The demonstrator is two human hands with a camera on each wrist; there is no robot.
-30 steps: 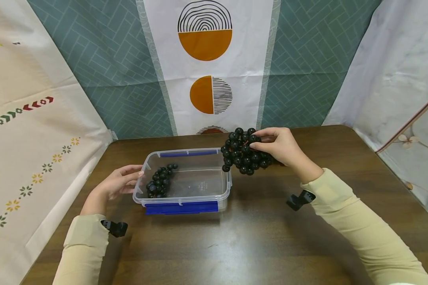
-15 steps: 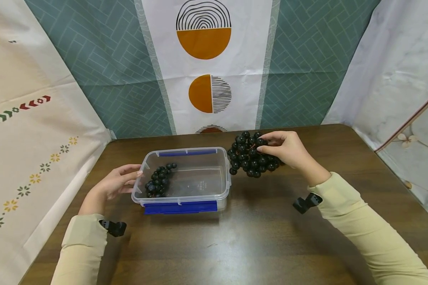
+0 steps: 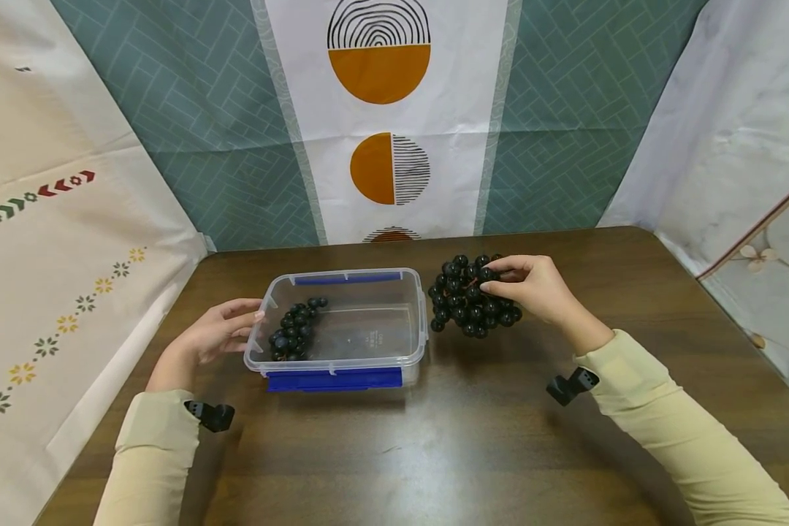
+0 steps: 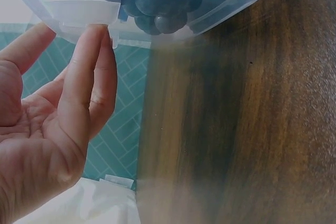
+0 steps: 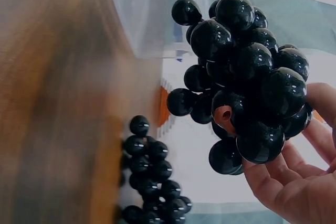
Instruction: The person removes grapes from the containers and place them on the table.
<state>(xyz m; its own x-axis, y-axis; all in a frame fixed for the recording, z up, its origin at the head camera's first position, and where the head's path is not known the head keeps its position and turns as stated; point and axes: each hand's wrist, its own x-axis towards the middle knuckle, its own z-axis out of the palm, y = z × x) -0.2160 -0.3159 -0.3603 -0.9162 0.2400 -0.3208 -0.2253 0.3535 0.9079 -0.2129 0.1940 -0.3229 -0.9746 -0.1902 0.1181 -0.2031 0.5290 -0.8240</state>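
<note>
My right hand (image 3: 529, 285) pinches a full bunch of black grapes (image 3: 463, 303) by its upper right side, just right of the container. A cut brown stem (image 5: 224, 116) shows among the glossy grapes in the right wrist view. My left hand (image 3: 213, 332) grips the left end of a clear plastic container (image 3: 348, 367) with blue side clips, its fingertips at the rim. The container has no lid on. Inside it, along the left end, lies a smaller bunch of black grapes (image 3: 294, 332), seen through the wall in the left wrist view.
Another bunch of black grapes (image 5: 152, 182) appears low in the right wrist view, mostly hidden in the head view behind the held bunch. Everything stands on a brown wooden table (image 3: 342, 453). A patterned cloth (image 3: 237, 146) hangs behind its far edge.
The right hand has carried its bunch of grapes to the right and slightly lower, away from the container's right end. The left hand and the container have kept their places.
</note>
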